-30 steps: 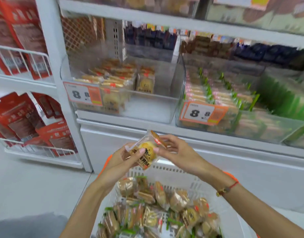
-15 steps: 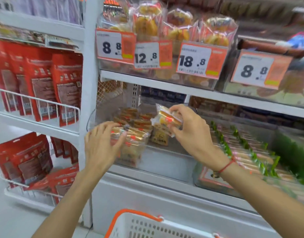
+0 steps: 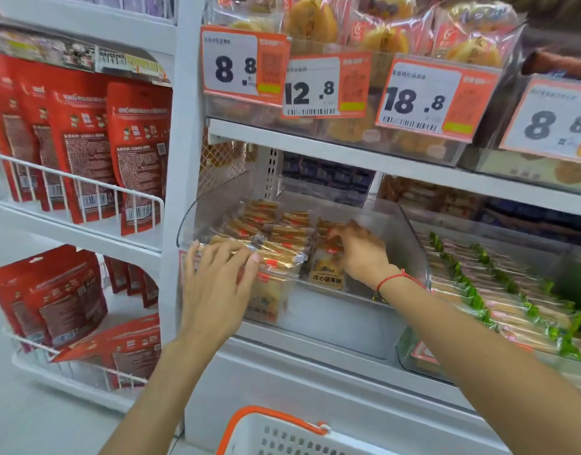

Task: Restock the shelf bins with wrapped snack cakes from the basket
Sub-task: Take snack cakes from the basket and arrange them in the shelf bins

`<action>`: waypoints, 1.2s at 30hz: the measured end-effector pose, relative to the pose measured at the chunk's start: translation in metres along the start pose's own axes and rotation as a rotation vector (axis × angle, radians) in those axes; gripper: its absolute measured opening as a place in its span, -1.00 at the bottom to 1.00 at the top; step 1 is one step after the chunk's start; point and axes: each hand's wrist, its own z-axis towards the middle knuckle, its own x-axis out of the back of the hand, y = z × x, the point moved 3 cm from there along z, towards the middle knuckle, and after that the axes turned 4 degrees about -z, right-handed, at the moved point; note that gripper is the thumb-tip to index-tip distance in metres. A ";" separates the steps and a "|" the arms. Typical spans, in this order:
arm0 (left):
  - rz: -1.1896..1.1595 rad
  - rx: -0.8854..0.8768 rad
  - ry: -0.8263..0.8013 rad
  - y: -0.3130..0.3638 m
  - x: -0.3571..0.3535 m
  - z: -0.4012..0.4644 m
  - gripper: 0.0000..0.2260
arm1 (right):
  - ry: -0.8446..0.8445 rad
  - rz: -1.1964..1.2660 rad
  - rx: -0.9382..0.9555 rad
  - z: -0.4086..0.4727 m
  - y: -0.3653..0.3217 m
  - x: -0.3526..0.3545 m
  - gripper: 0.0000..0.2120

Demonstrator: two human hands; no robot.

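On the far left, red pouches (image 3: 85, 152) are seen hanging in white wire racks (image 3: 79, 188), apart from the work. Next, the left hand (image 3: 217, 284) is laid with straight, spread fingers on top of the front row of wrapped snack cakes (image 3: 276, 247) in the clear shelf bin (image 3: 410, 244); nothing is gripped by it, the packets are only pressed flat and kept in line. To the right of it, inside the same bin, the right hand (image 3: 358, 251) is reached in, with fingers curled down on a cake packet (image 3: 325, 277) at the end of the row; the packet seems to be pinched by its upper edge, though the fingertips are partly hidden. Further right, a second bin with green-marked packets (image 3: 499, 290) is standing just beside. At the bottom edge, only the rim and orange handle of the white basket (image 3: 282, 435) are shown.

The cakes are judged to be light and soft, in thin slippery film, and easily crushed. It is better that they are taken by the sealed end of the wrapper or lightly by the flat sides, not squeezed in the middle
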 end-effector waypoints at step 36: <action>-0.350 0.107 0.192 0.041 0.042 -0.014 -0.86 | -0.066 -0.022 0.277 -0.048 -0.009 0.044 -0.68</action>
